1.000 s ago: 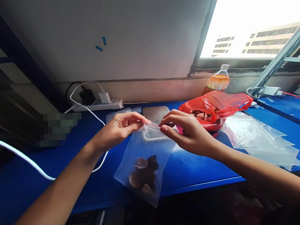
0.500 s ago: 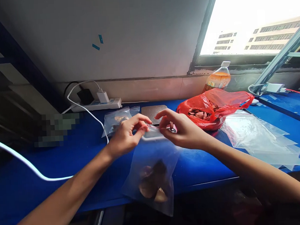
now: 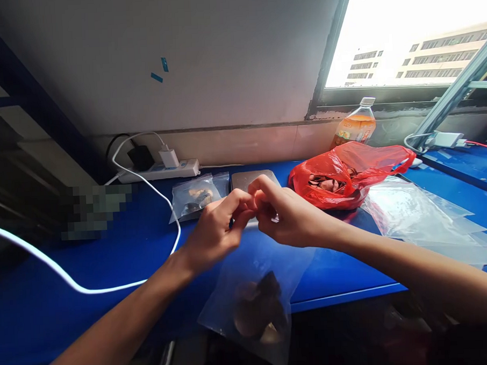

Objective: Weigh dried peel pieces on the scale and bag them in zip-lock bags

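Note:
A clear zip-lock bag (image 3: pixel 228 291) hangs from my two hands over the front edge of the blue table. Dark brown and tan pieces (image 3: pixel 259 311), blurred, lie in its lower part; I cannot tell their kind. My left hand (image 3: pixel 217 226) is closed, thumb and index finger pinching the bag's top edge. Close against it, my right hand (image 3: pixel 287 213) pinches the same edge, its fingers curled. The fingers hide most of the bag's mouth. Behind them sits a flat silver plate (image 3: pixel 243 181), partly covered by my right hand.
A second filled zip-lock bag (image 3: pixel 188 204) lies on the left, beside a white cable (image 3: pixel 146 181) and a power strip (image 3: pixel 186 168). To the right are an open red plastic bag (image 3: pixel 308 193) of brownish pieces, a drink bottle (image 3: pixel 356 126) and a stack of clear bags (image 3: pixel 414 207).
My hands have come together along the bag's top edge, my right hand moving left to meet my left. The hanging bag has swung slightly down and right.

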{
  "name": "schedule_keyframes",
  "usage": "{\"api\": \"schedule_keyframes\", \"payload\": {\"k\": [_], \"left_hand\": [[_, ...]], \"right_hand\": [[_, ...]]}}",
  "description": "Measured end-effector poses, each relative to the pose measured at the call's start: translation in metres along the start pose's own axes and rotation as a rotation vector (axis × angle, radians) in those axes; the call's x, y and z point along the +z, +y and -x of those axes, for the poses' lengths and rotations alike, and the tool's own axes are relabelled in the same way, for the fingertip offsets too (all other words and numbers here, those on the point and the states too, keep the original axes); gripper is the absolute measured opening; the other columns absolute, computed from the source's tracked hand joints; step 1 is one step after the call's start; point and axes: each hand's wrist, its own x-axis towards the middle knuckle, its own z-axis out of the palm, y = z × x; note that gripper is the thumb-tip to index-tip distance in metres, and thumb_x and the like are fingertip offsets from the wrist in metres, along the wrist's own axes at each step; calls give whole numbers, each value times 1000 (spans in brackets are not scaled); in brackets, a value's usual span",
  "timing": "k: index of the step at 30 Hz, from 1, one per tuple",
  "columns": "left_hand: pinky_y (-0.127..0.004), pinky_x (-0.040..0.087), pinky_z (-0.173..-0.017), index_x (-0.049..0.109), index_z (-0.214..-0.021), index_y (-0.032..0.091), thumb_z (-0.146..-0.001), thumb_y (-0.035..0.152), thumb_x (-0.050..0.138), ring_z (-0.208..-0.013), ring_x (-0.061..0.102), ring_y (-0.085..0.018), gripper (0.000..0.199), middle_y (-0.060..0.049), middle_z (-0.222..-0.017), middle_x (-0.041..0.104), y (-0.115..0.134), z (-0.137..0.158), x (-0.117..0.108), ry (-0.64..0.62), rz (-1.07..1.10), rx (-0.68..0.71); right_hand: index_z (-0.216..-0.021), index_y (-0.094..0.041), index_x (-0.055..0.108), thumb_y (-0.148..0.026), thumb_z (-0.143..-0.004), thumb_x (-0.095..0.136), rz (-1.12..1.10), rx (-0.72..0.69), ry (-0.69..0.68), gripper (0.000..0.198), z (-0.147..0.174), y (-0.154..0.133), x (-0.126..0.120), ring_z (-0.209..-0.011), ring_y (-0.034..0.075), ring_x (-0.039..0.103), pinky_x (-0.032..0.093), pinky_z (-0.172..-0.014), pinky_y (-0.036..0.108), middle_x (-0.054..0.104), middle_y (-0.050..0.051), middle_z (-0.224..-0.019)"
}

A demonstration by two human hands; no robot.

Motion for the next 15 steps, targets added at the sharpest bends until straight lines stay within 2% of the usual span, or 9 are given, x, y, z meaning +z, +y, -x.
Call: {"api": "schedule_keyframes", "payload": {"k": [4, 9, 13, 15], "left_hand": [[-26, 50, -70, 54, -81, 20, -86, 17, 52, -77, 62, -14, 6, 1, -78, 62, 1, -4, -15, 72, 73, -25], [-27, 52, -75, 48, -77, 22, -82, 22, 59, -78, 62, -13, 13, 3, -78, 61, 0, -9, -40, 205, 162, -203], [-23, 49, -73, 49, -87, 23, -83, 20, 62, -74, 60, -10, 14, 7, -74, 61, -20, -14, -70, 339, 141, -201], [-23, 48, -74, 51, -99, 24, -84, 21, 62, -74, 59, -9, 19, 7, -75, 61, -36, -16, -83, 385, 124, -243]], "right_hand": [[-97, -23, 36, -5, -73, 45, -4, -40, 48, 31, 0, -7, -8, -57, 7, 45, 33, -52, 19, 51, -7, -68], [-89, -24, 36, -4, -70, 46, -20, 14, 82, 29, 8, -4, -18, -57, 8, 44, 35, -53, 20, 51, -7, -67], [-85, -25, 37, -7, -72, 48, -42, 132, 163, 24, 45, 12, -26, -54, 10, 44, 36, -50, 23, 50, -5, -64], [-82, -26, 41, -11, -74, 50, 26, 220, 274, 20, 72, 23, -38, -53, 13, 47, 37, -48, 26, 52, -3, -63]]}}
